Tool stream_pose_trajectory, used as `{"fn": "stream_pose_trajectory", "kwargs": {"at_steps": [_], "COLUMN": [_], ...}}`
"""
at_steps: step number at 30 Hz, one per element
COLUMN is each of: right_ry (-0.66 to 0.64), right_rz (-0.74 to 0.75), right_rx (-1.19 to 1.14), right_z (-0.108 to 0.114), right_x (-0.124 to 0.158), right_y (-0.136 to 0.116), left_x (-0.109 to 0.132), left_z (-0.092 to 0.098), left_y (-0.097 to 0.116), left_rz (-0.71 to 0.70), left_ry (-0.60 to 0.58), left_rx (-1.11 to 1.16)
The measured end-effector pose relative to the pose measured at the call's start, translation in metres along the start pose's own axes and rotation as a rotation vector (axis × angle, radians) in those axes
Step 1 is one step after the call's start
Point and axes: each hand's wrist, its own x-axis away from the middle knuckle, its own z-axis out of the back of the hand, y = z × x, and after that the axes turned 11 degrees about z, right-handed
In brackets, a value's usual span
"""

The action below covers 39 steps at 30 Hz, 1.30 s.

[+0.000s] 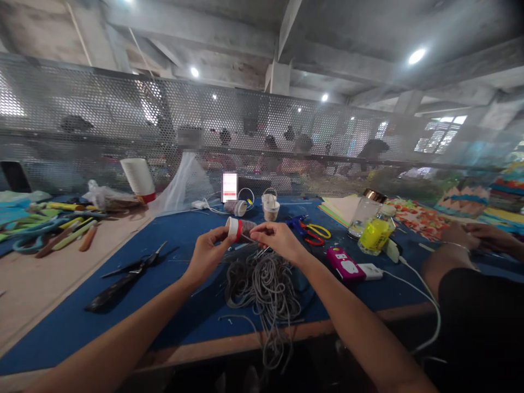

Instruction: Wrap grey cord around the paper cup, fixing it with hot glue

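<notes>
My left hand is closed around a white paper cup with a red band, tipped on its side above the table. Grey cord is wound around the part of the cup facing right. At that wound end my right hand is closed, with fingertips pinching what looks like the grey cord; the exact grip is hard to make out. Below both hands lies a loose heap of grey cord, some of it hanging over the table's front edge. Behind the cup are a cord-wrapped cup on its side and a small handled cup.
Black-handled scissors lie left on the blue mat. Rightward are red-and-yellow-handled pliers, a magenta box with a white cable, and a yellow bottle. Stacked paper cups stand back left. A co-worker's arm reaches in at right.
</notes>
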Motion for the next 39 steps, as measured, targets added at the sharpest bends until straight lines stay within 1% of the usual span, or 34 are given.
{"fn": "stream_pose_trajectory", "kwargs": {"at_steps": [3, 5, 10, 13, 19, 22, 27, 39], "right_ry": [-0.056, -0.054, 0.058, 0.12, 0.169, 0.186, 0.21, 0.18], "right_rz": [0.01, 0.048, 0.169, 0.208, 0.27, 0.282, 0.308, 0.235], "right_rx": [0.09, 0.16, 0.228, 0.256, 0.321, 0.364, 0.383, 0.334], "right_z": [0.0043, 0.0047, 0.003, 0.0018, -0.0012, -0.0014, -0.0015, -0.0023], "right_x": [0.0013, 0.002, 0.0008, -0.0001, 0.0007, 0.0008, -0.0006, -0.0002], "right_y": [-0.0016, -0.0006, -0.0002, -0.0023, -0.0013, 0.0006, 0.002, 0.0049], "left_x": [-0.0004, -0.0005, 0.0001, -0.0002, 0.0013, 0.0026, 0.0032, 0.0035], "left_z": [0.0007, 0.0007, -0.0014, -0.0027, -0.0037, -0.0042, -0.0041, -0.0027], "left_y": [-0.0005, 0.0001, 0.0027, 0.0021, 0.0018, 0.003, 0.0045, 0.0044], "left_rz": [-0.003, -0.003, 0.018, 0.039, 0.081, 0.092, 0.102, 0.101], "left_ry": [0.015, 0.019, -0.025, -0.073, -0.187, -0.217, -0.222, -0.214], "left_rx": [0.01, 0.015, 0.035, 0.036, 0.039, 0.059, 0.068, 0.07]}}
